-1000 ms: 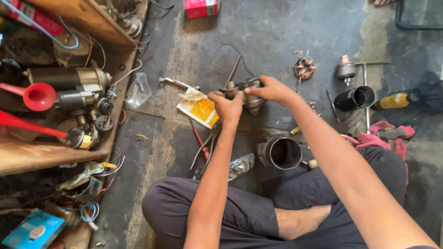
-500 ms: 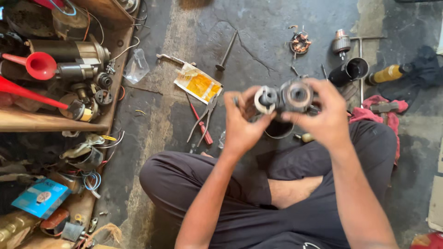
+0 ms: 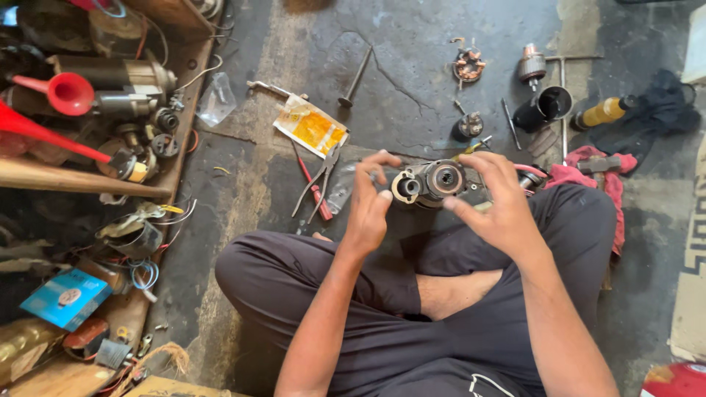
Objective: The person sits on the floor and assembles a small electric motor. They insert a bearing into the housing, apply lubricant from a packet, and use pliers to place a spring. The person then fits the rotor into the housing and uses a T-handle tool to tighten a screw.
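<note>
I sit cross-legged on a concrete floor. Both hands hold a grey metal motor part (image 3: 430, 181) with two round openings, raised above my knees. My left hand (image 3: 370, 202) grips its left end with thumb and fingers. My right hand (image 3: 496, 198) wraps its right side, and part of the piece is hidden behind the fingers. Grey pliers (image 3: 318, 180) and a red-handled tool (image 3: 315, 189) lie on the floor just left of my left hand.
An orange packet (image 3: 312, 127), a bolt (image 3: 356, 76), a black cylinder (image 3: 543, 109), small motor parts (image 3: 468, 65) and a yellow can (image 3: 603, 112) lie ahead. A red cloth (image 3: 588, 169) is at right. A wooden shelf (image 3: 88, 176) with motors and a red funnel (image 3: 65, 93) stands at left.
My hands reached forward to the floor a second ago, then drew back toward my lap with the motor part. It is now turned so its round openings face up.
</note>
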